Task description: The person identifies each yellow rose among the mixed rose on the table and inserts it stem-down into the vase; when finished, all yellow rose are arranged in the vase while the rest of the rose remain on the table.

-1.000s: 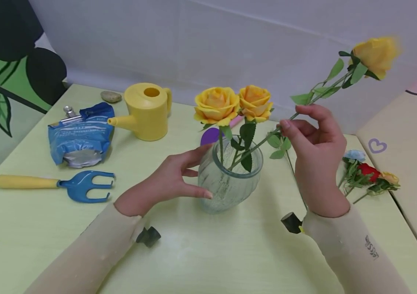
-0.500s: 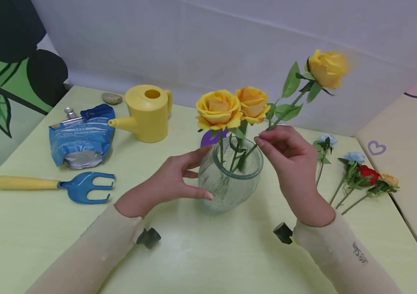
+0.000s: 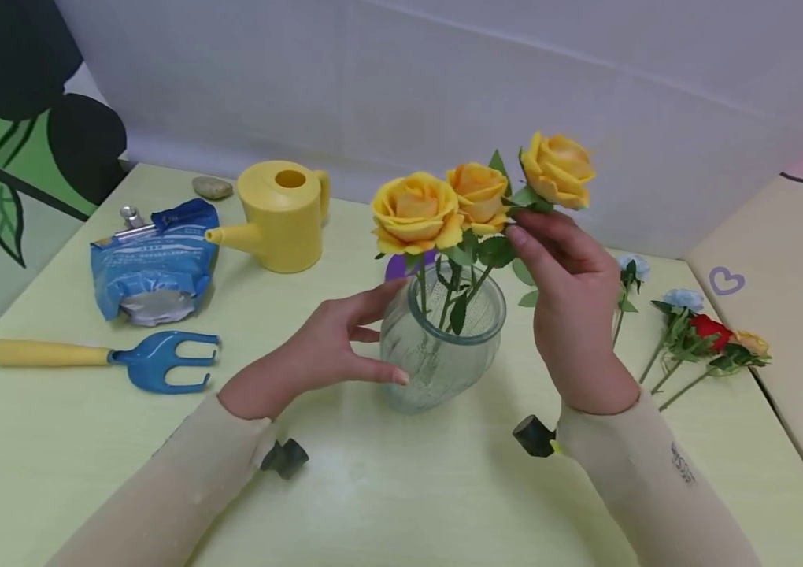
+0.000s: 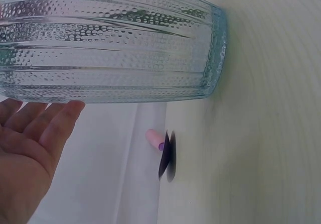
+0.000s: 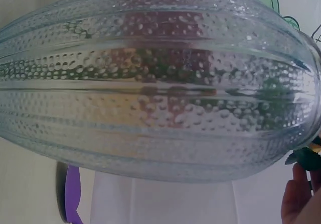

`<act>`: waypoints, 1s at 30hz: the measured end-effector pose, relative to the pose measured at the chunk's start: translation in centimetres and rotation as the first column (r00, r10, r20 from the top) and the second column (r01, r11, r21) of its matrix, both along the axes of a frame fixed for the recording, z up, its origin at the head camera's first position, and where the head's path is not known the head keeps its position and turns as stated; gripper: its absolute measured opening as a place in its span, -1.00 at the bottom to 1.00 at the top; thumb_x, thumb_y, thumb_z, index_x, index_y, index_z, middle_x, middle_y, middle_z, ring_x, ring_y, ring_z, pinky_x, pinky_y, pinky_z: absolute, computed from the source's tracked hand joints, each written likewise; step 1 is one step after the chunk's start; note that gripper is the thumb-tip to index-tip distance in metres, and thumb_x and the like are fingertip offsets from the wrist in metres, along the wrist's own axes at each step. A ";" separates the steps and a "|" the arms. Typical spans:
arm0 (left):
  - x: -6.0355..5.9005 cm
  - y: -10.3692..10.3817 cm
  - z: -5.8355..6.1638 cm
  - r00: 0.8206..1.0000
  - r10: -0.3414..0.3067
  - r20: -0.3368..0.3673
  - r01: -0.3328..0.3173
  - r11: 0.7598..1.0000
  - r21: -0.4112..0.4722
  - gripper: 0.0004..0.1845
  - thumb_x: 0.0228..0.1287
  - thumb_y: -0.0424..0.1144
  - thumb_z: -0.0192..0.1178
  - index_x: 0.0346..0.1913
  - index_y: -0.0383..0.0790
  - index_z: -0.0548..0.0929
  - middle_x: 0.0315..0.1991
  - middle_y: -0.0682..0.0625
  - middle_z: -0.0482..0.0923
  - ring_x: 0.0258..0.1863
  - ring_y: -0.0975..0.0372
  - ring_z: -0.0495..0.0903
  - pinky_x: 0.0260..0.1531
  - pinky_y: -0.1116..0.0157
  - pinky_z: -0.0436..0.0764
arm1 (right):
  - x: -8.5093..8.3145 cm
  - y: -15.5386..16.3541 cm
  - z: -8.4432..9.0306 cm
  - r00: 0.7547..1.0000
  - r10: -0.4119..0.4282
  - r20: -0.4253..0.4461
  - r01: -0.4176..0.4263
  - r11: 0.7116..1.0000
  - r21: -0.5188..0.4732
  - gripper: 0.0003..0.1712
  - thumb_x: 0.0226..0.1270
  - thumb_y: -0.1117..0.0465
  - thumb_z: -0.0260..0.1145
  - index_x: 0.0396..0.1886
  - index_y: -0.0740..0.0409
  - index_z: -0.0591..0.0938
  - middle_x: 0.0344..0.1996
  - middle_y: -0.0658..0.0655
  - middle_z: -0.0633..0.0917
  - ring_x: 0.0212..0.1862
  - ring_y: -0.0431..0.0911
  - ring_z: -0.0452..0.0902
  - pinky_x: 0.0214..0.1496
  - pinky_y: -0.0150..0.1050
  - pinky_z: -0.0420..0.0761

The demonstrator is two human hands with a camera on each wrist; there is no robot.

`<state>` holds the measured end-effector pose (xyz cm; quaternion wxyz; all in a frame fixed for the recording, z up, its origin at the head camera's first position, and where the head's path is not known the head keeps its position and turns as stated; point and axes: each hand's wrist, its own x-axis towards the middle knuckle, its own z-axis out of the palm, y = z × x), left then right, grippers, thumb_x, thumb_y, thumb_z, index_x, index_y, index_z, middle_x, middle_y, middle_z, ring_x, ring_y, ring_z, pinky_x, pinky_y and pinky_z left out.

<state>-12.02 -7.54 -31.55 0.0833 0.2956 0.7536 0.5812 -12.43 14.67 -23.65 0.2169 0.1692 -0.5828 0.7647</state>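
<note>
A ribbed, dimpled clear glass vase (image 3: 437,386) stands on the table, and its wall fills much of both wrist views. My left hand (image 3: 320,346) holds it from the left, thumb in front and fingers round the back. Two yellow roses (image 3: 417,211) lean in the vase with their blooms above the rim. With the fingertips of my right hand (image 3: 575,307) I pinch a third yellow rose (image 3: 557,171) close beneath its bloom. Its stem runs down into the vase mouth. In the right wrist view, part of the right hand (image 5: 298,199) shows at the lower right corner.
Left of the vase are a yellow watering can (image 3: 281,224), a clipped blue bag (image 3: 157,268), a hand fork (image 3: 160,361) and a stone (image 3: 212,187). Behind it shows a purple tool (image 3: 397,266). At right lie blue, red (image 3: 709,334) and peach flowers.
My right hand has moved left toward the vase, and its grip now sits just below the bloom. The third rose has come down and left, deeper into the vase. My left hand stays put.
</note>
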 end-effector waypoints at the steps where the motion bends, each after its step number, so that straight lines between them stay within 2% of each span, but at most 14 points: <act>1: 0.0 0.0 0.0 1.000 -0.001 0.003 0.001 1.000 -0.001 0.05 -0.19 -0.30 0.51 0.42 -0.05 0.15 0.31 0.02 0.27 0.22 0.17 0.35 -0.06 0.28 0.56 | -0.2 -0.1 0.0 1.000 -0.009 0.007 0.009 1.000 0.006 -0.79 0.11 0.56 0.26 -0.34 0.27 0.73 -0.31 0.14 0.67 -0.21 -0.04 0.55 -0.07 -0.26 0.55; 4: 0.0 0.0 0.1 1.000 -0.011 0.013 0.011 1.000 -0.003 0.04 -0.17 -0.29 0.50 0.42 -0.06 0.13 0.33 0.04 0.24 0.23 0.17 0.34 -0.04 0.26 0.56 | -0.5 -0.5 -0.2 0.998 -0.009 0.055 0.009 1.000 0.009 -0.70 0.11 0.60 0.21 -0.44 0.18 0.74 -0.38 0.09 0.70 -0.21 -0.05 0.57 -0.05 -0.27 0.55; 8: 0.0 0.0 0.1 1.000 -0.018 0.011 0.018 1.000 0.001 0.02 -0.17 -0.30 0.50 0.41 -0.09 0.16 0.34 0.05 0.23 0.23 0.18 0.34 -0.03 0.24 0.55 | -0.5 -0.8 -0.8 0.989 0.052 0.138 -0.055 0.998 0.016 -0.57 0.12 0.64 0.13 -0.51 0.07 0.73 -0.43 0.02 0.69 -0.25 -0.11 0.56 -0.09 -0.32 0.55; 15: 0.0 -0.1 0.1 1.000 -0.001 0.010 0.001 1.000 -0.005 -0.06 -0.17 -0.30 0.50 0.36 -0.13 0.26 0.30 0.06 0.30 0.22 0.19 0.35 -0.04 0.23 0.56 | -0.7 -0.9 -1.7 0.944 0.213 0.251 -0.215 0.976 -0.017 -0.53 0.25 0.57 0.04 -0.48 -0.01 0.72 -0.44 -0.02 0.66 -0.35 -0.21 0.56 -0.23 -0.41 0.61; 20: 0.0 -0.1 0.0 1.000 -0.003 0.016 0.003 1.000 -0.003 -0.02 -0.16 -0.32 0.49 0.39 -0.15 0.20 0.34 0.06 0.21 0.24 0.18 0.32 -0.04 0.21 0.56 | -0.6 -0.8 -1.8 0.931 0.236 0.278 -0.240 0.971 -0.020 -0.51 0.26 0.57 0.00 -0.49 -0.02 0.71 -0.44 -0.03 0.65 -0.36 -0.22 0.56 -0.24 -0.43 0.61; 25: 0.0 -0.1 0.0 1.000 -0.005 0.008 0.005 1.000 0.005 -0.01 -0.16 -0.33 0.49 0.39 -0.16 0.19 0.36 0.06 0.18 0.24 0.17 0.32 -0.04 0.17 0.56 | -0.4 -0.4 -2.0 0.937 0.233 0.259 -0.244 0.970 0.008 -0.51 0.26 0.55 0.01 -0.44 -0.05 0.73 -0.36 -0.02 0.65 -0.28 -0.20 0.55 -0.18 -0.41 0.60; 30: -0.1 -0.1 -0.1 1.000 -0.020 0.013 0.019 1.000 0.013 0.00 -0.16 -0.33 0.49 0.40 -0.13 0.17 0.37 0.07 0.16 0.25 0.18 0.30 -0.02 0.16 0.54 | 0.0 1.1 -2.6 0.935 0.295 0.196 -0.298 0.954 -0.016 -0.77 0.23 0.39 0.25 -0.39 0.00 0.75 -0.25 -0.04 0.66 -0.14 -0.19 0.52 -0.07 -0.39 0.56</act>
